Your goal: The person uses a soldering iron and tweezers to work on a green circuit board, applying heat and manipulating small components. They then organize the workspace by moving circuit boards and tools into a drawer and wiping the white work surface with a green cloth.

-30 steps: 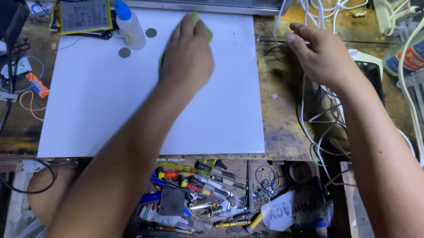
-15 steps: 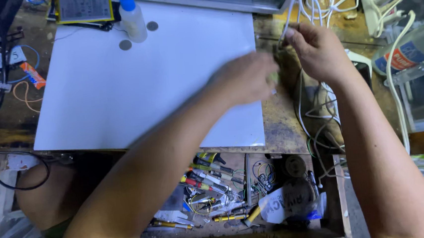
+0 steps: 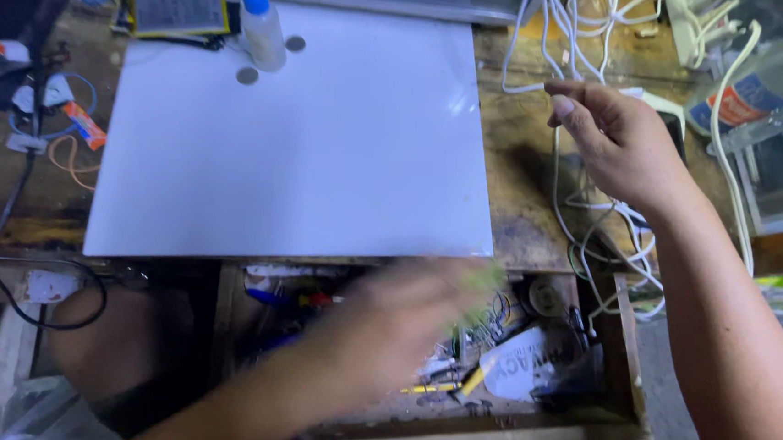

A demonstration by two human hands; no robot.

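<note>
Head view: your right hand [image 3: 620, 144] pinches a thin white cable [image 3: 529, 86] over the bench [image 3: 519, 202] edge, right of the white board [image 3: 313, 143]. It's light, limp and tangle-prone; grip near the plug. Left hand [image 3: 399, 325] is blurred, grip unclear.

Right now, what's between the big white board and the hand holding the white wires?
In the head view, only a strip of bare, worn wooden bench top lies between the white board and the right hand, which grips white cables.
</note>
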